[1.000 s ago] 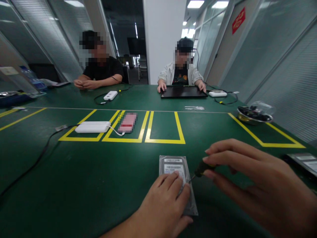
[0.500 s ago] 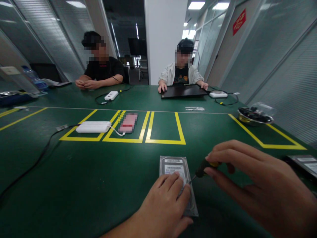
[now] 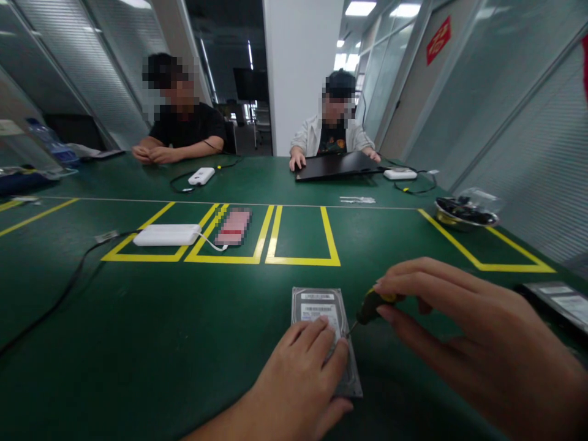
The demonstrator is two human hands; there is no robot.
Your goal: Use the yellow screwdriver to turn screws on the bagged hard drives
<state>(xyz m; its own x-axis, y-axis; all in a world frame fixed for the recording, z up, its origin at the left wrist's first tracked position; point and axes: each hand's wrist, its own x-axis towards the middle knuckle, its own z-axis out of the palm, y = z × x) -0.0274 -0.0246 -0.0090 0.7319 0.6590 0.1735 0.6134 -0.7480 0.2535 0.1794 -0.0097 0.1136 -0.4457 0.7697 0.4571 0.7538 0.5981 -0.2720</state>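
A hard drive (image 3: 316,300) with a white label lies on the table in front of me, its long side running away from me. My left hand (image 3: 307,367) grips it, fingers over the label and thumb near its closest edge, covering much of the top. In my right hand (image 3: 450,324) is a screwdriver (image 3: 370,306) with a dark and yellow handle, pinched between thumb and fingertips. Its thin shaft slants down to the drive's right edge, where the tip meets it beside my left fingers. The exact contact spot is too small to make out.
Another hard drive (image 3: 558,303) lies at the right. Behind it is a metal bowl (image 3: 463,217) of dark items. A white power bank (image 3: 168,235) connects to a phone (image 3: 233,226) near the yellow tape. Across the green table, one person (image 3: 333,131) holds a black panel (image 3: 337,166); another (image 3: 184,131) sits left.
The whole view has shifted slightly. Both hands keep their grips, with the screwdriver tip still at the drive's right edge. Across the table, the black panel's right side has risen a little.
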